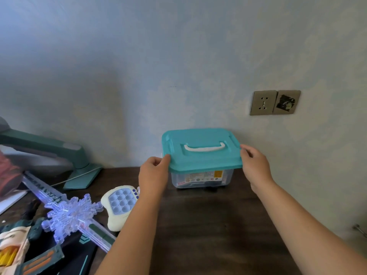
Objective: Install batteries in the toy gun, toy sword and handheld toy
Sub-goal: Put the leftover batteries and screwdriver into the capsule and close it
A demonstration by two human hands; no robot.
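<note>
Leftward on the dark wooden table [208, 225] lie the task's toys: the cream handheld toy [119, 205] with its grid of lilac buttons, the clear snowflake-hilted toy sword [67, 213] just beside it, and the toy gun [21, 247] at the near edge. Both hands grip a clear storage box [200, 178] against the wall; the left hand [154, 173] pinches the teal lid [200, 149] at its left edge, the right hand [255, 165] at its right edge. A green lamp base [79, 165] stands behind the sword.
</note>
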